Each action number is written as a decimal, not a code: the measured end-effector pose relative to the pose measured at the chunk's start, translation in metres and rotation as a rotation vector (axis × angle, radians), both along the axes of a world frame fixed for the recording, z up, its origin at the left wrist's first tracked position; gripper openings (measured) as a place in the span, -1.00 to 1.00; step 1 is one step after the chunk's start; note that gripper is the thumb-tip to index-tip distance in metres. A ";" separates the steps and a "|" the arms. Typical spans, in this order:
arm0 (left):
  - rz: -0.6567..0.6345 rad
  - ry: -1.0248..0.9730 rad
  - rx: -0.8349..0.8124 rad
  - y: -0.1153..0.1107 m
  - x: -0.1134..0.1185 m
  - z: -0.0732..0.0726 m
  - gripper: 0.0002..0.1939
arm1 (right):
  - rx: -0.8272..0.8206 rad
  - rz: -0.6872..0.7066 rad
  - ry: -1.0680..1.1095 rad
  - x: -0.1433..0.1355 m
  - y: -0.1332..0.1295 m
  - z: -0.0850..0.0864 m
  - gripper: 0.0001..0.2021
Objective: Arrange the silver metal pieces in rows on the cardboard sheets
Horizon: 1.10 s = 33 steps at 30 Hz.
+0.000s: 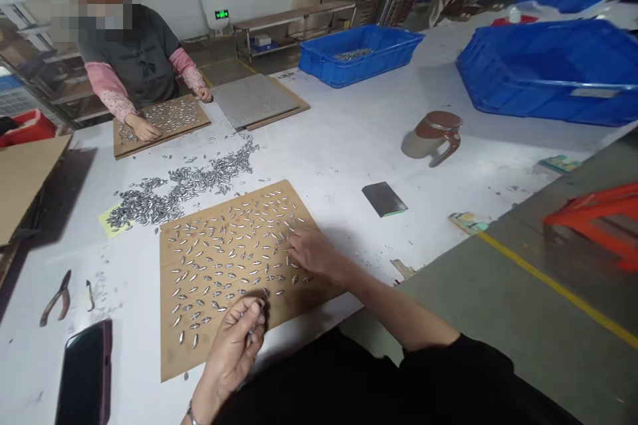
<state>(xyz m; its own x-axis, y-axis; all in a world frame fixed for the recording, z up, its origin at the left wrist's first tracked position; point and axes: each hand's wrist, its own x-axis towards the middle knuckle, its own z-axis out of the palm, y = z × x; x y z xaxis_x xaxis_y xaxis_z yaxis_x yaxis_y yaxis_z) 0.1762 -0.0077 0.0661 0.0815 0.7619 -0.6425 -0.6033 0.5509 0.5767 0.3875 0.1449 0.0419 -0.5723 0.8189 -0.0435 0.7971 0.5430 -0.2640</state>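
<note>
A brown cardboard sheet lies on the white table before me, covered with many small silvery spindle-shaped metal pieces spaced apart. My left hand is curled closed over the sheet's near edge, and a few of the metal pieces appear to show between its fingers. At the right side of the sheet, my right hand reaches down with its fingertips together among the pieces. What those fingertips hold, if anything, is hidden. Beyond the sheet spreads a loose heap of the same pieces, partly over a yellow paper.
Pliers and a phone lie at left. To the right are a dark flat block, a brown mug and blue bins. Across the table a person works over another piece-covered board.
</note>
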 end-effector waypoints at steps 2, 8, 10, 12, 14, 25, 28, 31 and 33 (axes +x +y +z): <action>0.006 0.000 -0.005 -0.001 -0.001 0.000 -0.63 | 0.014 -0.065 0.023 0.000 -0.002 -0.003 -0.81; -0.022 0.046 -0.004 -0.003 0.000 0.001 -0.60 | -0.035 -0.138 0.397 0.006 -0.038 0.019 -0.87; -0.064 0.074 0.044 -0.003 0.002 0.003 -0.65 | -0.115 -0.035 0.589 0.003 -0.062 0.027 -0.86; -0.116 0.091 0.083 -0.002 0.006 0.005 -0.64 | -0.219 0.043 0.726 -0.003 -0.086 0.030 -0.89; -0.164 0.103 0.099 -0.002 0.009 0.004 -0.62 | -0.291 0.031 0.812 -0.010 -0.105 0.029 -0.92; -0.070 0.003 -0.007 -0.003 0.010 0.001 -0.62 | -0.377 -0.211 0.856 0.011 -0.098 0.020 -0.92; -0.044 -0.033 -0.011 -0.003 0.005 0.003 -0.60 | -0.158 -0.277 0.725 0.015 -0.073 0.014 -0.89; -0.033 -0.029 -0.012 -0.006 0.002 0.001 -0.66 | -0.070 -0.221 0.517 0.004 -0.051 0.010 -0.86; -0.024 -0.049 -0.015 -0.009 0.001 0.000 -0.71 | -0.059 -0.188 0.375 -0.008 -0.042 0.009 -0.85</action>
